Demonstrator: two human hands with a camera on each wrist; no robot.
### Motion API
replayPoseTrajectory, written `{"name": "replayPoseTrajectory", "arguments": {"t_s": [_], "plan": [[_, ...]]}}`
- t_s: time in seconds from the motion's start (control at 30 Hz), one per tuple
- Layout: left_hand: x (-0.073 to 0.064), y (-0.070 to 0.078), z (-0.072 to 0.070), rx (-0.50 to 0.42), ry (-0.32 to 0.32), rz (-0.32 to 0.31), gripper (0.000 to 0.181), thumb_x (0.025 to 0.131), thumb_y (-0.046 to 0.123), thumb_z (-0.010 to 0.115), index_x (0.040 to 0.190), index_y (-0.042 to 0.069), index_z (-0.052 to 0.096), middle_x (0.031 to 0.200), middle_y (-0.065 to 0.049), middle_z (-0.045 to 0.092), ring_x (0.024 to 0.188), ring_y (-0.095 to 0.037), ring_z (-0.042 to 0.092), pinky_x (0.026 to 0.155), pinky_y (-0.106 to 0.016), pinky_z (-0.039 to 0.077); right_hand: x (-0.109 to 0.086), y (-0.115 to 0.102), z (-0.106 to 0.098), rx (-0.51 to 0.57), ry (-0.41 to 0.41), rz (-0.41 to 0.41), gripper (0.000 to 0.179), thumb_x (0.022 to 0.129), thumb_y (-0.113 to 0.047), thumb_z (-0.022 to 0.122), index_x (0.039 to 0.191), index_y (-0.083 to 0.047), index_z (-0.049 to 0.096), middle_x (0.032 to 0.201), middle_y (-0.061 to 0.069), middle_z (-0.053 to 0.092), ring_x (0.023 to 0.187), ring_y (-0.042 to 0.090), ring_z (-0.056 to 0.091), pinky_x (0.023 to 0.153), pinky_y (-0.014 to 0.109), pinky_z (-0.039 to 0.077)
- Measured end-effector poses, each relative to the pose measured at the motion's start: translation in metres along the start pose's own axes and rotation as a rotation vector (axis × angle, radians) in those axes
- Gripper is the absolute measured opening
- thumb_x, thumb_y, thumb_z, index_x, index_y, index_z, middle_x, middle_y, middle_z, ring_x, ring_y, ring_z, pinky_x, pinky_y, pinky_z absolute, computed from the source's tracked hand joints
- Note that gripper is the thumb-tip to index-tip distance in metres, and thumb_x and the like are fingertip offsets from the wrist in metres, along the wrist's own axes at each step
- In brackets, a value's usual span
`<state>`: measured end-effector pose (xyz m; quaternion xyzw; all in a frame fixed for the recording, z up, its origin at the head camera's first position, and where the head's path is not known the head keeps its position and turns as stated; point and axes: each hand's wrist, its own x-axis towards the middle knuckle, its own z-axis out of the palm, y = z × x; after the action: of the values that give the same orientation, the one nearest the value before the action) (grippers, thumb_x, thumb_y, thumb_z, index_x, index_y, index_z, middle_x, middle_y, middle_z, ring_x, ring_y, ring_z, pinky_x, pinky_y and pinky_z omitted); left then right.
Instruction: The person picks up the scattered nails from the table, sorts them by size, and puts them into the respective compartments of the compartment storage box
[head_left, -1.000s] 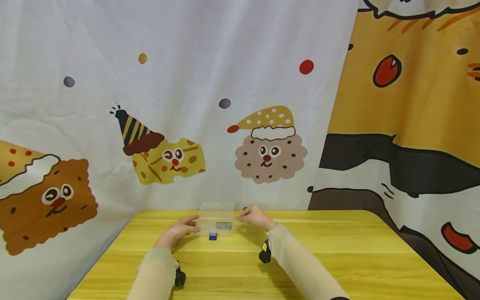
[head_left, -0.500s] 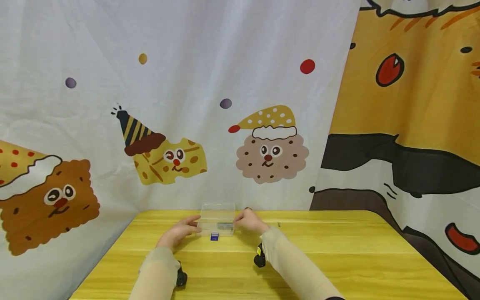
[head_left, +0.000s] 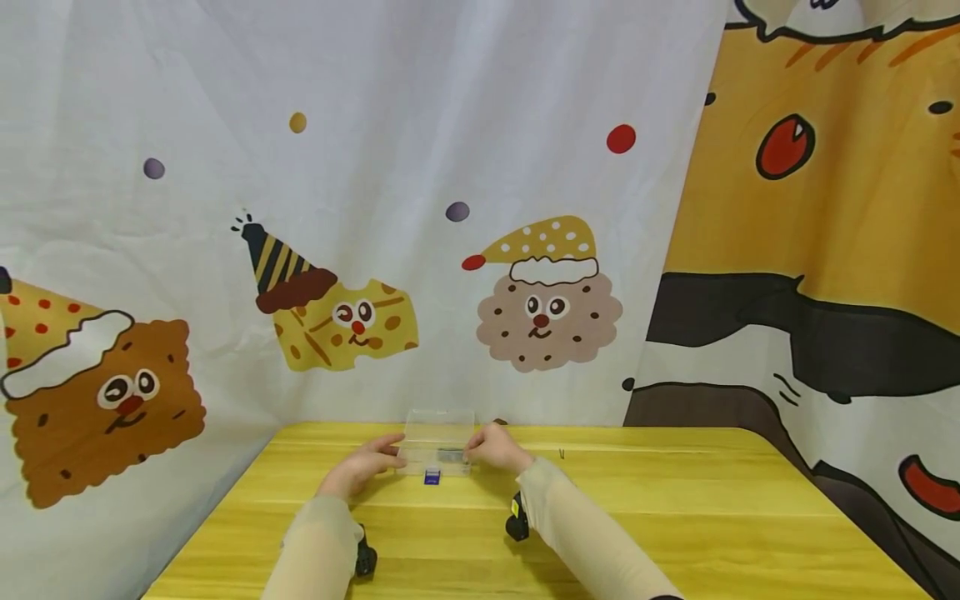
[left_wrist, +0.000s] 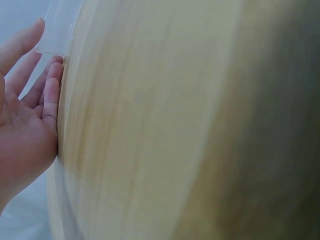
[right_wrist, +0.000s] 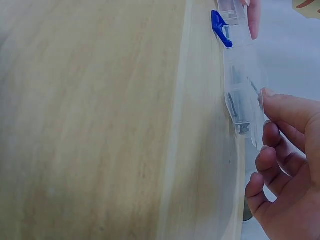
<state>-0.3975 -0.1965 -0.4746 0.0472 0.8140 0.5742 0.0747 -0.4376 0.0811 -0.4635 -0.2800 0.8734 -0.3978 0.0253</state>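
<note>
A clear plastic box [head_left: 422, 468] stands near the table's back edge with its lid [head_left: 440, 423] raised. At its front a blue latch [right_wrist: 218, 27] hangs out. My left hand [head_left: 362, 468] is at the box's left end, thumb at the front corner, fingers fairly straight along the side. Over the right end, my right hand [head_left: 498, 447] pinches a thin grey nail-like piece [right_wrist: 253, 86] between thumb and finger, and its tip points into the box. Dark thin metal pieces [right_wrist: 232, 105] lie inside the right-hand part, with one screw-like piece [right_wrist: 243, 129] by the end wall.
Small thin dark pieces [head_left: 562, 454] lie on the wooden table [head_left: 660, 492], right of my right hand. A printed curtain [head_left: 442, 333] hangs directly behind the table's back edge.
My right hand has moved left from beside the box to over its right end, with the thin piece between its fingers. My left hand stays at the left end.
</note>
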Motion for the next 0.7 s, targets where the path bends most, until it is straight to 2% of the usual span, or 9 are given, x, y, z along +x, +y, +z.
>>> {"name": "replayPoseTrajectory", "arguments": {"t_s": [0.17, 0.33, 0.5, 0.7], "plan": [[0.003, -0.002, 0.0, 0.0, -0.008, -0.012, 0.067, 0.088, 0.008, 0.069, 0.147, 0.0, 0.039, 0.135, -0.026, 0.046, 0.121, -0.041, 0.045, 0.102, -0.055, 0.035, -0.002, 0.001, 0.0, 0.007, 0.003, -0.012, 0.008, 0.084, -0.007, 0.073, 0.087, 0.0, 0.078, 0.082, 0.005, 0.073, 0.07, 0.009, 0.061, 0.06, 0.023, 0.046], [0.003, -0.002, 0.002, -0.017, -0.021, -0.009, 0.066, 0.088, 0.007, 0.068, 0.147, 0.0, 0.039, 0.135, -0.027, 0.045, 0.122, -0.042, 0.044, 0.102, -0.055, 0.035, -0.008, -0.001, -0.008, 0.047, -0.005, -0.01, 0.012, 0.088, -0.006, 0.069, 0.092, 0.003, 0.077, 0.087, 0.008, 0.073, 0.077, 0.014, 0.066, 0.068, 0.028, 0.052], [0.0, 0.0, 0.0, -0.02, -0.033, -0.009, 0.065, 0.09, 0.007, 0.067, 0.148, 0.0, 0.038, 0.136, -0.027, 0.044, 0.122, -0.042, 0.044, 0.102, -0.059, 0.032, -0.017, -0.002, -0.027, 0.042, 0.012, -0.004, 0.017, 0.091, -0.008, 0.065, 0.097, 0.005, 0.075, 0.095, 0.011, 0.071, 0.086, 0.022, 0.066, 0.078, 0.037, 0.054], [-0.002, 0.003, -0.001, 0.001, -0.049, 0.002, 0.066, 0.09, 0.007, 0.066, 0.148, -0.002, 0.035, 0.136, -0.03, 0.042, 0.122, -0.044, 0.043, 0.103, -0.059, 0.031, -0.032, 0.006, -0.057, 0.034, 0.078, 0.062, 0.02, 0.092, -0.01, 0.065, 0.102, 0.006, 0.073, 0.102, 0.014, 0.07, 0.097, 0.03, 0.064, 0.085, 0.044, 0.052]]}}
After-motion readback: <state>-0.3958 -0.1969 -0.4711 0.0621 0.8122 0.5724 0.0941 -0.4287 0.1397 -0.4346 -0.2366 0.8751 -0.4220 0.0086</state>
